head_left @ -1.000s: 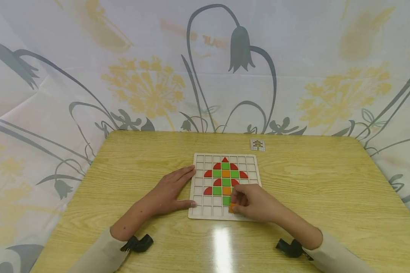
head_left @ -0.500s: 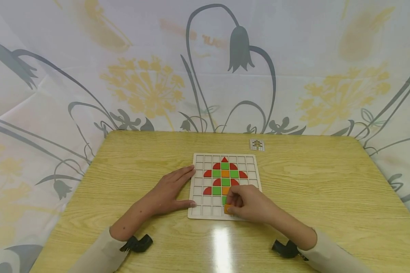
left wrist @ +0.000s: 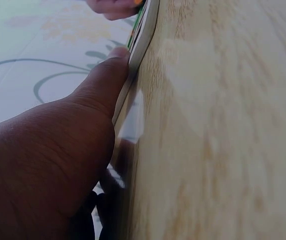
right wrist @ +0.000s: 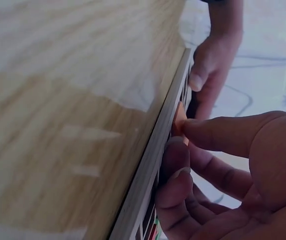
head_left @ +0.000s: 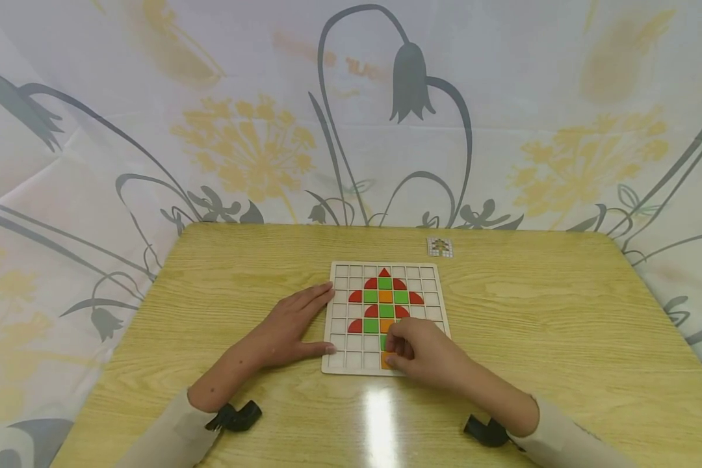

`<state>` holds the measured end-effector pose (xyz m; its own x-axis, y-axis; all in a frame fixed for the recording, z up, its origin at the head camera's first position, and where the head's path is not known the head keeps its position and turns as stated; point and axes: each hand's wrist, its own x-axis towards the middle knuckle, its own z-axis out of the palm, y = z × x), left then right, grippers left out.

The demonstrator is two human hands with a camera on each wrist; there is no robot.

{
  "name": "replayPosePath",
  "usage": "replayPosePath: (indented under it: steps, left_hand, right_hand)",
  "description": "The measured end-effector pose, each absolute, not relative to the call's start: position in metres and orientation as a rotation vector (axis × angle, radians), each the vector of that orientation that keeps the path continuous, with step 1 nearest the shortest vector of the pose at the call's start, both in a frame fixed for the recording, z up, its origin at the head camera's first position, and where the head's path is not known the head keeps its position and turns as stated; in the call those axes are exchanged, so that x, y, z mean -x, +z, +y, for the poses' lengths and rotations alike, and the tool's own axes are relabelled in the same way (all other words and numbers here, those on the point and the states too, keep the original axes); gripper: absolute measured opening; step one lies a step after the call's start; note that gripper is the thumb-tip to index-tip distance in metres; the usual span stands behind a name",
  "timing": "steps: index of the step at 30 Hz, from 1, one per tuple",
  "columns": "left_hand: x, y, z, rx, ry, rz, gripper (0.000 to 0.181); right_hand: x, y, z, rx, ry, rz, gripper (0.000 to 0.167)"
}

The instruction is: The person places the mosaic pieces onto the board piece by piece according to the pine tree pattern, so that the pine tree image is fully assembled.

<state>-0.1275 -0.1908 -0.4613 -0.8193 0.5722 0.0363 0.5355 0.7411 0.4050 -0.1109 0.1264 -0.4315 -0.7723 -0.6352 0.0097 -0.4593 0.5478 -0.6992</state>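
In the head view, a pale wooden grid board (head_left: 339,320) lies on the table, with red, green and orange tiles forming a tree shape. An orange square tile (head_left: 387,361) is at the bottom row of the grid, under the green column. My right hand (head_left: 424,351) holds it by thumb and fingers; the right wrist view shows the thumb on the orange tile (right wrist: 179,120), close against the board (right wrist: 150,165). My left hand (head_left: 289,328) rests along the board's left edge, fingers and thumb extended. Part of the tree's right side is hidden behind my right hand.
A small card (head_left: 440,247) with a tree pattern on a grid lies behind the board. The wooden table (head_left: 532,305) meets a flower-printed backdrop (head_left: 257,149) at its far edge. A black wrist device (head_left: 240,416) sits at my left sleeve.
My right hand has moved slightly left with the orange tile, from beside the tree's trunk column to the bottom cell below it. The left hand stays on the board's edge.
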Motion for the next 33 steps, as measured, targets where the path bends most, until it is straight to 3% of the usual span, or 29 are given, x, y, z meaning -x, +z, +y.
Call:
replayPosePath:
  steps: [15, 33]
  left_hand:
    - [0.131, -0.463, -0.189, -0.915, 0.61, 2.84, 0.102]
    - [0.132, -0.463, -0.193, -0.949, 0.586, 2.891, 0.098]
  right_hand:
    - [0.105, -0.436, 0.133, 0.895, -1.056, 2.637, 0.015]
    - [0.115, -0.434, 0.195, 0.701, -1.005, 2.951, 0.013]
